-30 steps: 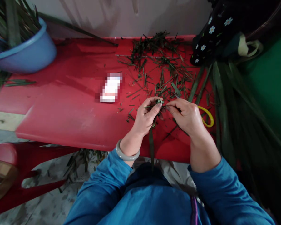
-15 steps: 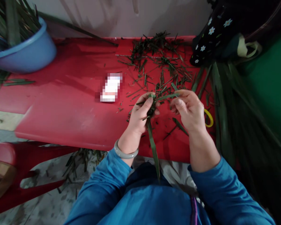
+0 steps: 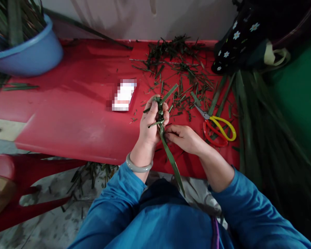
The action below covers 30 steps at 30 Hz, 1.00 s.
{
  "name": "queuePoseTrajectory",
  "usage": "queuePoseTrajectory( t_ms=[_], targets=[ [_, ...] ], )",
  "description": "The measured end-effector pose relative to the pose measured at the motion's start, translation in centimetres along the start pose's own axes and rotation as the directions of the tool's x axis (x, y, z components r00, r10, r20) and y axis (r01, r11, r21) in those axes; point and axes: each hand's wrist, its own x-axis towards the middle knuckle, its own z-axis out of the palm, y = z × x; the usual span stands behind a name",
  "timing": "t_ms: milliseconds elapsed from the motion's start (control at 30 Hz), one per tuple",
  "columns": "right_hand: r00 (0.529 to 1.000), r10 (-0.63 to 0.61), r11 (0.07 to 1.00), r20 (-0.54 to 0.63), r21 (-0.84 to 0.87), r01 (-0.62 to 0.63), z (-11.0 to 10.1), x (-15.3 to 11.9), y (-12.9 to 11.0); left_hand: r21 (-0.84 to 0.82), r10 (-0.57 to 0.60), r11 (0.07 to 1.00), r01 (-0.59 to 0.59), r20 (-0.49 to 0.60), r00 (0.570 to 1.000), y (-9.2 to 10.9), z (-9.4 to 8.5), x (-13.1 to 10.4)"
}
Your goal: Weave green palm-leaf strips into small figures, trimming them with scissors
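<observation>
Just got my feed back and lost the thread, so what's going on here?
A person's left hand is gripping a knotted piece of green leaf, with a long strip hanging below it. The right hand has its fingers at the upper part of that strip; whether they pinch it is hard to tell. The scissors lie open on the red table, beyond the right hand, with leaf scraps scattered about.
</observation>
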Motion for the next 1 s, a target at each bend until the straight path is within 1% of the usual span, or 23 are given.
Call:
queuePoseTrajectory(
  t_ms=[100,200,267,333,400,500,600,733,867,1000],
  targets=[
    [0.999,0.028,0.980,0.029,0.194,-0.033,0.3,0.0,0.0,0.017,0.007,1.000,-0.007,0.007,1.000,0.0,-0.2,0.0],
    [0.997,0.045,0.915,0.065,0.399,-0.067,0.5,0.2,0.3,0.011,0.015,1.000,-0.015,0.032,0.999,0.0,-0.3,0.1],
    [0.996,0.060,0.878,0.063,0.471,-0.083,0.7,0.3,0.5,-0.006,0.024,1.000,-0.024,0.049,0.999,0.0,-0.3,0.1],
    [0.996,0.081,0.869,0.048,0.485,-0.094,0.8,0.5,0.8,-0.008,0.044,0.999,-0.044,0.047,0.998,0.0,-0.3,0.0],
    [0.997,0.080,0.908,0.014,0.412,-0.078,0.7,0.5,1.0,0.012,0.064,0.998,-0.064,0.028,0.998,0.0,-0.3,0.0],
    [0.999,0.024,0.978,-0.044,0.207,-0.015,0.4,0.4,1.1,0.050,0.090,0.995,-0.090,0.004,0.996,0.0,-0.3,-0.2],
    [1.000,-0.020,0.996,-0.021,0.084,0.022,0.1,0.2,1.1,0.048,0.105,0.993,-0.105,0.015,0.994,-0.1,-0.3,-0.2],
    [0.998,-0.064,0.998,0.025,0.021,0.064,-0.1,0.1,1.0,0.026,0.086,0.996,-0.087,0.030,0.996,-0.1,-0.3,-0.2],
    [0.996,-0.058,0.998,0.073,-0.015,0.059,-0.2,0.0,0.9,0.039,0.079,0.996,-0.081,0.032,0.996,-0.1,-0.4,-0.2],
    [0.990,-0.077,0.993,0.115,-0.076,0.086,-0.2,-0.1,0.9,0.043,0.082,0.996,-0.083,0.032,0.996,-0.3,-0.4,-0.3]
  ],
)
